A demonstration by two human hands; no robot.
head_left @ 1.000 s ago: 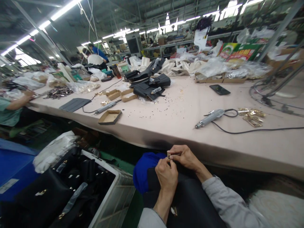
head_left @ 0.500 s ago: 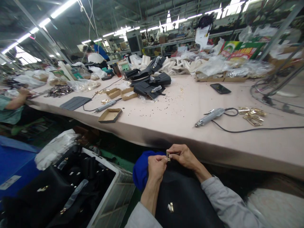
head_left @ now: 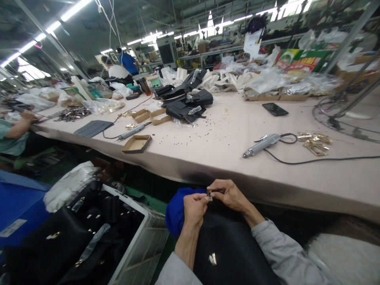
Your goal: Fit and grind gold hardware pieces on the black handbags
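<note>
A black leather bag [head_left: 234, 253] lies on my lap below the table edge, with a small gold clasp [head_left: 212, 259] on its face. My left hand [head_left: 194, 209] and my right hand [head_left: 227, 194] meet at the bag's top edge. Both are closed in a pinch around a small gold metal fitting [head_left: 209, 194] held between their fingertips. A blue cloth [head_left: 175, 209] sits just left of my left hand.
On the long beige table [head_left: 208, 150] lie an electric screwdriver [head_left: 261, 145] with its cord, gold buckles [head_left: 315, 143], a phone [head_left: 274, 109], cardboard trays [head_left: 137, 143] and black bags [head_left: 187, 103]. A white crate [head_left: 139, 245] of black bags stands at lower left. Other people work at the far left.
My left hand has shifted left and slightly up along the bag's edge. The bag's front with its gold clasp now shows more. My right hand holds its place.
</note>
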